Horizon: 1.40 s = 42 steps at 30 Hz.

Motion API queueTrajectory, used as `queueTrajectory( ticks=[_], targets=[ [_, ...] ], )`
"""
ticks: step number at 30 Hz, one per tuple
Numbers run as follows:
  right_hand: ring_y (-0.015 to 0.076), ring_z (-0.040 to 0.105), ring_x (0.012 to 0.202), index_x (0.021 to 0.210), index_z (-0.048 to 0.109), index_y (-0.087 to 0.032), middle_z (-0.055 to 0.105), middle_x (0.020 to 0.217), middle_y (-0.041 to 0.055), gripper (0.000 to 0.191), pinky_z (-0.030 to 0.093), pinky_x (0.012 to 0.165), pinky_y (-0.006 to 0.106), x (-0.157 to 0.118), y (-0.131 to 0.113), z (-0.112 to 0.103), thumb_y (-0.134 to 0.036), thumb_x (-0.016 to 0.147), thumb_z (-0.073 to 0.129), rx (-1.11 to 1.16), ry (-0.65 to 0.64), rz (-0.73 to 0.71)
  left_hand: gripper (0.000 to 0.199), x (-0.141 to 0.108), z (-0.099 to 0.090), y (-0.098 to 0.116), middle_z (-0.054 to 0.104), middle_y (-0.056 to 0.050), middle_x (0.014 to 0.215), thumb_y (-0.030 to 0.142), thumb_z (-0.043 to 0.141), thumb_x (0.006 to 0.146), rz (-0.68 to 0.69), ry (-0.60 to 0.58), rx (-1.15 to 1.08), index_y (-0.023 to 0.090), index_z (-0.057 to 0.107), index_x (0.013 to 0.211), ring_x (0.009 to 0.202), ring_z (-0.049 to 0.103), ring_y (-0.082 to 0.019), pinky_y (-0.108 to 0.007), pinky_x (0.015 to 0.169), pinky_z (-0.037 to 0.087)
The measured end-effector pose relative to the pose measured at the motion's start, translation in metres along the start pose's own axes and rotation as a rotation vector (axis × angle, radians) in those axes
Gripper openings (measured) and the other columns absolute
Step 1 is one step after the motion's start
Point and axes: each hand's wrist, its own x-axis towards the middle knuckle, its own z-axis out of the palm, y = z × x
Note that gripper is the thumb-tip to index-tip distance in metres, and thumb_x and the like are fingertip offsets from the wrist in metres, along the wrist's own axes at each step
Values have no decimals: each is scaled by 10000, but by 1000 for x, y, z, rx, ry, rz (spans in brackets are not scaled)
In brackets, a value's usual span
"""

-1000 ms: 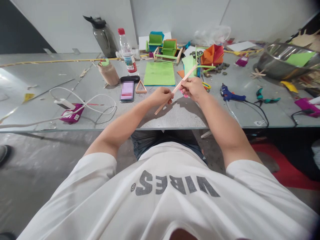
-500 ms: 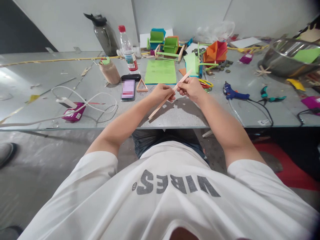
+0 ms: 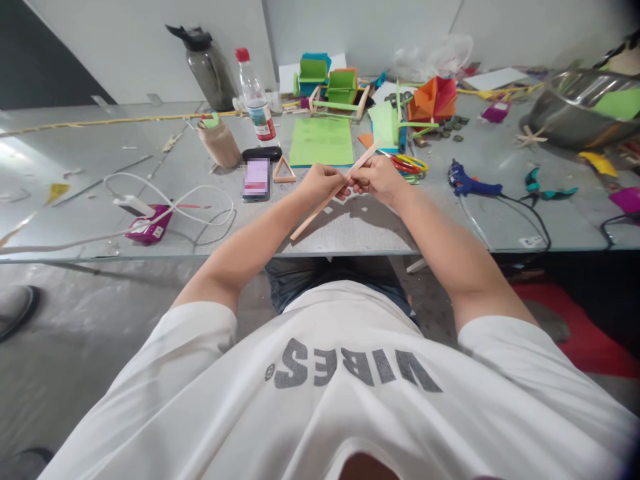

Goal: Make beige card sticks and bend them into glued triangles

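Observation:
Both hands grip wooden craft sticks (image 3: pixel 315 217) lying in one slanting line above the table's front edge; whether it is one long strip or several sticks overlapping, I cannot tell. My left hand (image 3: pixel 324 181) is closed around the middle of the line, its fingers pinching. Close beside it, my right hand (image 3: pixel 376 179) pinches the upper part, whose end sticks out beyond the fingers. Behind my hands lies a stack of green paper (image 3: pixel 321 141). A small wooden triangle (image 3: pixel 285 175) rests left of them, next to a phone (image 3: pixel 257 179).
A blue glue gun (image 3: pixel 473 181) and teal pliers (image 3: pixel 547 187) lie to the right, before a steel bowl (image 3: pixel 560 110). Paper-and-stick models (image 3: pixel 343 87) stand at the back. On the left are a plastic bottle (image 3: pixel 259 110), a jar (image 3: pixel 220 143) and a purple power socket (image 3: pixel 153 227) with white cable.
My right hand has slid down and left along the sticks, closer to my left hand. The lower end of the sticks has shifted slightly left.

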Motion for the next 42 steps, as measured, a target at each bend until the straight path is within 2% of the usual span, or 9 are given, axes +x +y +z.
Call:
queueTrajectory(
  ticks=[4, 10, 14, 17, 21, 25, 29, 35, 42],
  targets=[
    [94, 591, 495, 805, 696, -219, 720, 652, 27, 321, 479, 450, 166, 2, 0, 1, -130, 1039, 898, 17, 57, 5, 292, 0, 0, 0, 820, -85, 738, 80, 736, 1054, -7, -8, -18, 117, 777, 767, 674, 784, -148, -360, 931, 728],
    [112, 634, 522, 790, 702, -215, 731, 672, 39, 338, 517, 466, 189, 2, -2, 0, -181, 979, 980, 12, 21, 10, 261, 0, 1, -1, 841, -88, 766, 122, 754, 1082, -7, 1, -48, 115, 796, 824, 704, 794, -145, -328, 914, 719],
    [110, 607, 503, 820, 698, -234, 716, 666, 29, 325, 457, 419, 184, 3, -1, 1, -241, 1030, 947, 23, 72, 30, 271, -2, 3, 2, 826, -76, 738, 91, 727, 1059, -27, 15, -12, 124, 778, 795, 682, 770, -130, -307, 910, 710],
    [100, 566, 481, 797, 669, -241, 688, 644, 18, 330, 432, 420, 189, 7, 1, 1, -193, 1045, 881, 29, 137, 31, 301, -2, 3, 4, 851, -104, 806, 104, 683, 1099, -61, -4, -62, 118, 791, 818, 738, 802, -151, -319, 903, 707],
    [78, 478, 451, 700, 585, -237, 614, 597, -6, 420, 344, 401, 200, 13, -1, -10, -175, 1063, 786, 64, 314, 6, 253, 0, -6, 7, 870, -139, 873, 202, 720, 1107, -123, -79, -125, 112, 835, 901, 783, 840, -197, -348, 930, 715],
    [64, 474, 462, 754, 633, -223, 621, 609, -36, 347, 324, 415, 184, 20, -6, -28, -179, 1058, 794, 108, 404, 4, 234, 2, -18, 12, 873, -119, 859, 296, 745, 1087, -166, -143, -132, 128, 870, 981, 713, 813, -180, -296, 864, 699],
    [63, 439, 451, 786, 637, -231, 597, 592, -58, 323, 317, 415, 181, 22, -9, -37, -199, 1051, 819, 120, 419, 34, 275, 0, -19, 16, 843, -99, 783, 276, 700, 1120, -205, -146, -108, 132, 851, 940, 669, 784, -161, -256, 787, 665],
    [65, 446, 453, 787, 656, -228, 600, 602, -50, 292, 320, 415, 178, 19, -9, -29, -150, 1028, 801, 133, 386, 58, 304, -5, -15, 15, 820, -90, 763, 219, 690, 1153, -239, -171, -110, 127, 817, 891, 648, 757, -146, -263, 797, 652],
    [57, 426, 448, 747, 620, -224, 585, 607, -34, 358, 283, 388, 167, 15, -10, -25, -80, 1046, 753, 167, 342, 73, 379, -1, -18, 7, 805, -96, 777, 254, 687, 1148, -276, -195, -161, 165, 814, 803, 632, 725, -159, -333, 827, 661]
  ],
)
